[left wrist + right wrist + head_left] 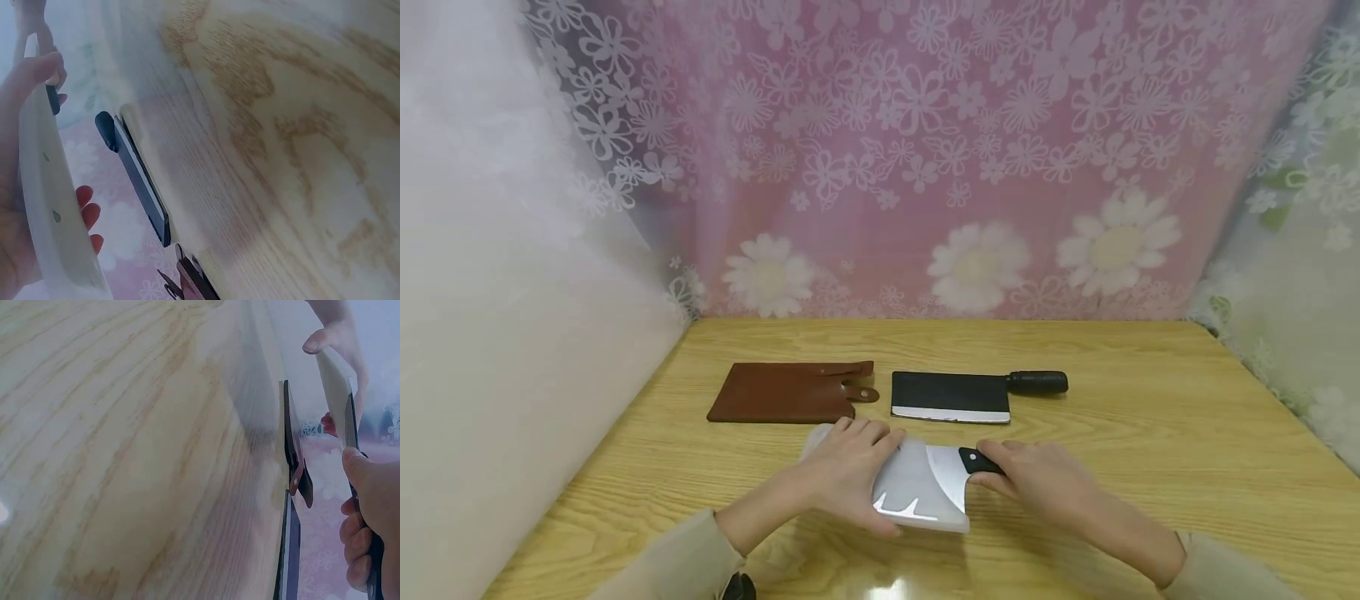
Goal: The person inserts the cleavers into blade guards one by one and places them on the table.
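My left hand [850,471] grips a white blade cover [919,483] from above, thumb on the near side and fingers over the far side. A cleaver's shiny blade [953,468] sits partly inside this cover, its bare heel showing at the right end. My right hand [1051,482] holds the cleaver by its black handle [979,461], fingers wrapped round it in the right wrist view. Both wrist views show the cover [53,206] raised above the table; its far left end is partly hidden by my left hand in the head view.
Behind my hands lie a brown leather sheath [790,396] with a snap strap, on the left, and a dark cleaver [951,393] with a black handle, on the right. A wood-grain table [1150,400] lies beneath. Flowered curtains [880,167] hang at the back and sides.
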Motion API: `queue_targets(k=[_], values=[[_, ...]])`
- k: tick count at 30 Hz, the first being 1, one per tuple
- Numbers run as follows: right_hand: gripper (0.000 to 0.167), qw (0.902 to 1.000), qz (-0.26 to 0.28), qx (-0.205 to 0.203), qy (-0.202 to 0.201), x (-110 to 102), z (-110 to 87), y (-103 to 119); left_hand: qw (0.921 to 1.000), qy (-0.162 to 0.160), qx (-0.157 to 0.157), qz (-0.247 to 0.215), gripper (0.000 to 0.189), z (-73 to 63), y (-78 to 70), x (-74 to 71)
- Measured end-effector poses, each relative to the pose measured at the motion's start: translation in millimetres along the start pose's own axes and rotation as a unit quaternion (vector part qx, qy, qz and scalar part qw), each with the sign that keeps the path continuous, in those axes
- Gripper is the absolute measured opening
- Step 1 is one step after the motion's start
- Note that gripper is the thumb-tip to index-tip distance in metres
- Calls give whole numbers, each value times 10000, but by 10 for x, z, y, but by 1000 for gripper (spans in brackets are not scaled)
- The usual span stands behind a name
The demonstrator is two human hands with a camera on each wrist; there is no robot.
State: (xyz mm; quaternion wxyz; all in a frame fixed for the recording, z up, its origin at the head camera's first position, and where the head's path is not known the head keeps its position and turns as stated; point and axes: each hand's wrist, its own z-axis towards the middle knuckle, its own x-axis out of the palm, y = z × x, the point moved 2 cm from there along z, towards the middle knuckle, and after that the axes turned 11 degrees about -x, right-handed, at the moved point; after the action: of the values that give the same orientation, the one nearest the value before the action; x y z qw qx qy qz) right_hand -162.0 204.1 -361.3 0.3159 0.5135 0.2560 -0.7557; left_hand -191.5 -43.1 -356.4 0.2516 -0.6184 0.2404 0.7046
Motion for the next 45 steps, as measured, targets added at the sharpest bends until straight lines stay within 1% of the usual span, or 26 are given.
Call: queue_targets(k=[2, 8, 12, 15, 22, 26, 30, 34, 38, 41, 43, 45], values=[[27, 10000, -38, 28, -10, -3, 7, 0, 10000, -65, 5, 52, 103, 3, 3, 0], [27, 9997, -162, -114, -141, -23, 36, -9, 9994, -313, 8, 155, 101, 19, 3, 8], [26, 9998, -62, -55, -153, -19, 66, -15, 9991, -410, -56, 113, 101, 42, -1, 9], [27, 10000, 61, 41, -64, -5, 88, -25, 9992, -386, -89, 90, 102, 54, 9, 3], [29, 9996, 256, 133, 51, 59, 105, -43, 9991, -329, -104, 265, 105, 38, 28, 33], [28, 9982, 530, 277, 94, 96, 121, -58, 9988, -253, -135, 402, 110, 18, 42, 65], [28, 9958, 832, 306, 217, 130, 124, -83, 9986, -155, -87, 500, 114, -12, 79, 107], [25, 9935, 1096, 272, 164, 170, 99, -136, 9975, -307, 2, 642, 113, -40, 164, 142], [24, 9901, 1365, 309, 87, 205, 80, -191, 9969, -492, 96, 611, 110, -52, 250, 145], [27, 9836, 1744, 424, 170, 222, 95, -216, 9971, -458, 130, 585, 110, -52, 292, 151], [28, 9778, 2020, 477, 282, 246, 114, -228, 9975, -346, 115, 610, 109, -51, 312, 163], [26, 9720, 2272, 449, 387, 290, 135, -246, 9978, -153, 61, 634, 109, -50, 329, 181]])
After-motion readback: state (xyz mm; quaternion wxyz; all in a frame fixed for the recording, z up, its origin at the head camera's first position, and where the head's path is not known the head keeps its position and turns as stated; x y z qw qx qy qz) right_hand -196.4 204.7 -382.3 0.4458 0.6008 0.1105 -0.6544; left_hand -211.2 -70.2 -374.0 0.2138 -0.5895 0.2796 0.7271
